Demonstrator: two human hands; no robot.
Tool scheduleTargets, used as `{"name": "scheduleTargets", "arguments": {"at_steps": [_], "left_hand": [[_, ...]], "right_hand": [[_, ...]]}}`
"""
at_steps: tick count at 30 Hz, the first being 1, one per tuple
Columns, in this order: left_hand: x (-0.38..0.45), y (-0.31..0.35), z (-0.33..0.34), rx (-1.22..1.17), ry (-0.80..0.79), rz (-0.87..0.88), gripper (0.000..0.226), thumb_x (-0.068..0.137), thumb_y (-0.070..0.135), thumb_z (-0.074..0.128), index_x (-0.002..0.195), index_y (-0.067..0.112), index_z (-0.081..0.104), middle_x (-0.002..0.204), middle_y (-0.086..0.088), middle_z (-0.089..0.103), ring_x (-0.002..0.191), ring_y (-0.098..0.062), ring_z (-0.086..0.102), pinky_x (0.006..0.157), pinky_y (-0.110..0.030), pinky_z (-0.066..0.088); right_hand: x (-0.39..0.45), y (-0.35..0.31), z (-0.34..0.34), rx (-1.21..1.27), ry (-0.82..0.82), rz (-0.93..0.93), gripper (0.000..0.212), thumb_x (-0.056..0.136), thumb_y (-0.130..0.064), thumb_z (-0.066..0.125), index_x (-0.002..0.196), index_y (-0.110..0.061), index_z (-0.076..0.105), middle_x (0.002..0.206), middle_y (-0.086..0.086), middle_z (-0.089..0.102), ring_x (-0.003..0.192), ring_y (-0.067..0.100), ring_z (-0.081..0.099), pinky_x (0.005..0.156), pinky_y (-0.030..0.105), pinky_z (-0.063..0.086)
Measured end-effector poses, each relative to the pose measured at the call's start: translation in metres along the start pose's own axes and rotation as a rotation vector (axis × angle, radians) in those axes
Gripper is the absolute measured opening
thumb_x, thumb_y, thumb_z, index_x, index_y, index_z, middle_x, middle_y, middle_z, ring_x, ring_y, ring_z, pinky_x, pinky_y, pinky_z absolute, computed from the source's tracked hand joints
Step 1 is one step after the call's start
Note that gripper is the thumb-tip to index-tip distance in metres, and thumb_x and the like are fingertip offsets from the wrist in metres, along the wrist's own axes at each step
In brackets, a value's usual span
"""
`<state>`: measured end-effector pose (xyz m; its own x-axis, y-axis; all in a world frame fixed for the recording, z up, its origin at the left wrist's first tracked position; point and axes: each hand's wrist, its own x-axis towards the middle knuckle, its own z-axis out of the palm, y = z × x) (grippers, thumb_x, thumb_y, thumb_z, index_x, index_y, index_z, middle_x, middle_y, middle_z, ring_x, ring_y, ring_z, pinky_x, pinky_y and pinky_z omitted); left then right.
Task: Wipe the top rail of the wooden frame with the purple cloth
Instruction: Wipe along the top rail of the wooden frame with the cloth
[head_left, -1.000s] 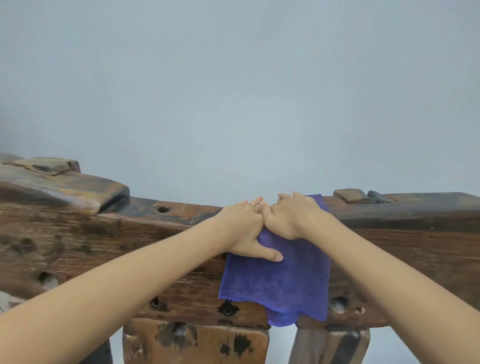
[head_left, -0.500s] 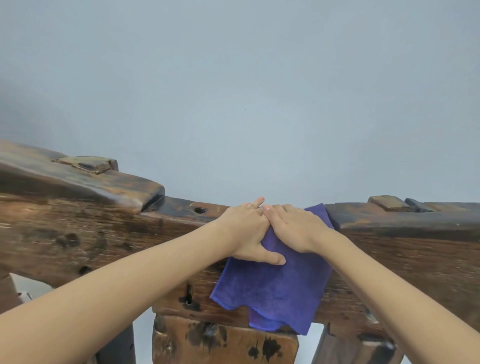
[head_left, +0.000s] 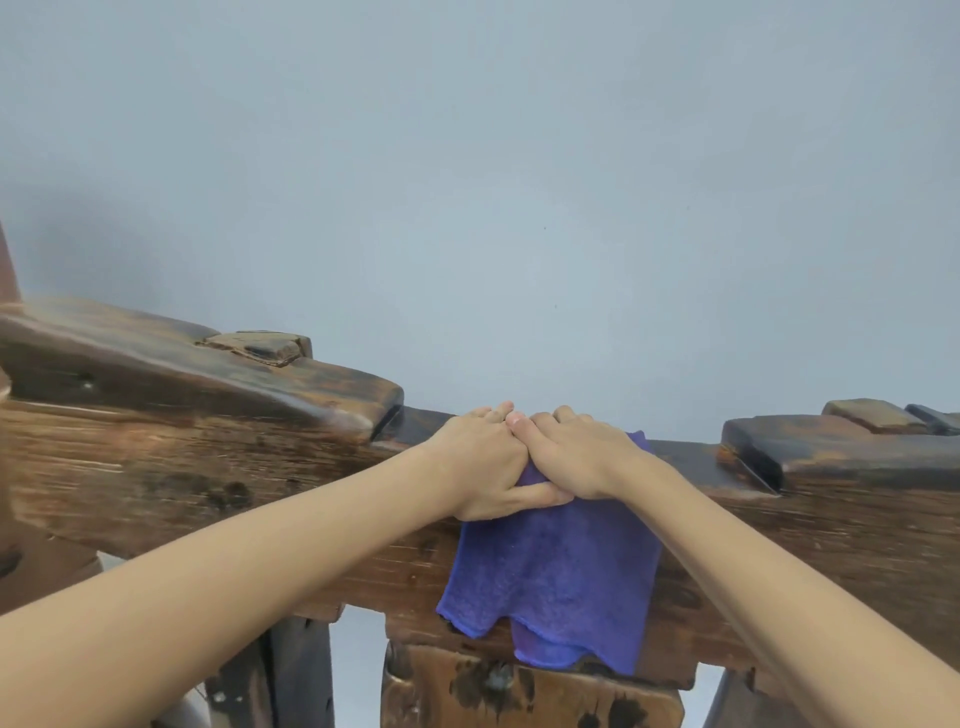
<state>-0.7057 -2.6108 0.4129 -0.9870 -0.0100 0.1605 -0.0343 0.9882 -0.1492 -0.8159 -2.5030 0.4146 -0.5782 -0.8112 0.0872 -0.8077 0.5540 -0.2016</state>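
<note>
The dark wooden frame's top rail (head_left: 685, 457) runs across the view at chest height. A purple cloth (head_left: 556, 582) is draped over it, hanging down the front face. My left hand (head_left: 483, 462) lies over the rail at the cloth's left edge, fingers over the top and thumb stretched across the cloth on the front. My right hand (head_left: 587, 452) rests flat on the cloth on top of the rail, touching the left hand. The cloth under both hands is hidden.
A raised wooden block (head_left: 291, 395) caps the rail just left of my hands, and another (head_left: 841, 452) sits to the right. A plain grey wall stands close behind. Lower frame posts (head_left: 519, 691) show below the rail.
Both hands and the cloth have slid left along the rail, away from the right raised block and close to the left one. The hands stay pressed together.
</note>
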Motion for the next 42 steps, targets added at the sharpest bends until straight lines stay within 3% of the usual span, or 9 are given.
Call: {"name": "scheduleTargets", "arguments": {"at_steps": [13, 23, 26, 29, 30, 32, 34, 38, 42], "left_hand": [[-0.039, -0.067, -0.010, 0.160, -0.122, -0.058, 0.104, 0.088, 0.083, 0.029, 0.159, 0.009, 0.023, 0.165, -0.011, 0.029, 0.158, -0.026, 0.002, 0.127, -0.041, 0.008], [-0.063, -0.088, -0.010, 0.209, -0.072, -0.065, 0.106, 0.086, 0.085, 0.025, 0.163, 0.014, 0.006, 0.169, -0.009, 0.016, 0.157, -0.030, -0.010, 0.127, -0.043, 0.003], [-0.059, -0.095, -0.021, 0.084, -0.167, -0.082, 0.110, 0.079, 0.092, 0.019, 0.160, 0.017, 0.027, 0.165, -0.009, 0.030, 0.155, -0.029, 0.016, 0.126, -0.046, 0.010], [-0.035, -0.109, -0.046, -0.072, -0.282, -0.161, 0.113, 0.059, 0.106, 0.017, 0.110, 0.021, 0.071, 0.118, -0.005, 0.069, 0.115, -0.024, 0.059, 0.107, -0.046, 0.040], [-0.025, -0.115, -0.050, -0.129, -0.275, -0.189, 0.112, 0.054, 0.108, 0.020, 0.100, 0.019, 0.071, 0.104, -0.003, 0.070, 0.102, -0.023, 0.063, 0.097, -0.043, 0.046], [-0.003, -0.122, -0.049, -0.171, -0.279, -0.235, 0.115, 0.054, 0.108, 0.022, 0.108, 0.019, 0.069, 0.108, -0.002, 0.070, 0.104, -0.025, 0.064, 0.096, -0.042, 0.047], [0.018, -0.126, -0.034, -0.136, -0.362, -0.326, 0.106, 0.073, 0.097, 0.018, 0.127, 0.020, 0.065, 0.133, -0.007, 0.064, 0.125, -0.030, 0.056, 0.105, -0.043, 0.040], [0.050, -0.124, -0.020, -0.292, -0.527, -0.552, 0.079, 0.087, 0.069, 0.030, 0.133, 0.013, 0.061, 0.140, -0.013, 0.060, 0.126, -0.031, 0.058, 0.106, -0.043, 0.040], [0.063, -0.123, -0.016, -0.320, -0.476, -0.364, 0.045, 0.095, 0.044, 0.045, 0.118, 0.010, 0.064, 0.131, -0.013, 0.063, 0.113, -0.030, 0.062, 0.102, -0.042, 0.047]], "right_hand": [[0.037, -0.073, 0.013, 0.055, -0.049, -0.041, 0.061, 0.106, -0.049, 0.007, 0.148, -0.021, 0.041, 0.141, 0.012, 0.049, 0.130, 0.031, 0.044, 0.104, 0.045, 0.031], [0.050, -0.108, 0.020, 0.148, -0.059, -0.067, 0.065, 0.105, -0.053, 0.003, 0.156, -0.024, 0.029, 0.154, 0.010, 0.041, 0.142, 0.028, 0.036, 0.114, 0.042, 0.024], [0.050, -0.106, 0.018, 0.286, -0.107, -0.108, 0.068, 0.103, -0.060, 0.004, 0.162, -0.028, 0.014, 0.169, -0.003, 0.016, 0.155, 0.013, 0.012, 0.124, 0.036, 0.006], [0.052, -0.093, 0.004, 0.661, -0.036, -0.050, 0.066, 0.104, -0.059, 0.018, 0.162, -0.029, 0.011, 0.168, -0.013, 0.010, 0.151, 0.008, 0.023, 0.120, 0.029, 0.012], [0.053, -0.086, 0.000, 0.707, 0.050, 0.008, 0.062, 0.104, -0.055, 0.023, 0.160, -0.027, 0.022, 0.165, -0.009, 0.022, 0.138, 0.008, 0.042, 0.113, 0.027, 0.022], [0.057, -0.066, -0.004, 0.535, 0.180, 0.128, 0.043, 0.103, -0.044, 0.027, 0.129, -0.025, 0.055, 0.145, 0.005, 0.050, 0.107, 0.013, 0.060, 0.100, 0.034, 0.039], [0.058, -0.050, 0.001, 0.208, 0.117, 0.219, 0.040, 0.101, -0.041, 0.025, 0.104, -0.024, 0.061, 0.131, 0.016, 0.059, 0.116, 0.032, 0.058, 0.099, 0.044, 0.044], [0.061, -0.044, 0.012, 0.004, -0.015, 0.310, 0.062, 0.097, -0.050, 0.020, 0.133, -0.019, 0.058, 0.143, 0.012, 0.056, 0.127, 0.033, 0.053, 0.105, 0.047, 0.040], [0.063, -0.045, 0.012, 0.031, 0.042, 0.196, 0.047, 0.098, -0.043, 0.025, 0.118, -0.023, 0.064, 0.135, 0.011, 0.061, 0.120, 0.033, 0.056, 0.103, 0.048, 0.043]]}}
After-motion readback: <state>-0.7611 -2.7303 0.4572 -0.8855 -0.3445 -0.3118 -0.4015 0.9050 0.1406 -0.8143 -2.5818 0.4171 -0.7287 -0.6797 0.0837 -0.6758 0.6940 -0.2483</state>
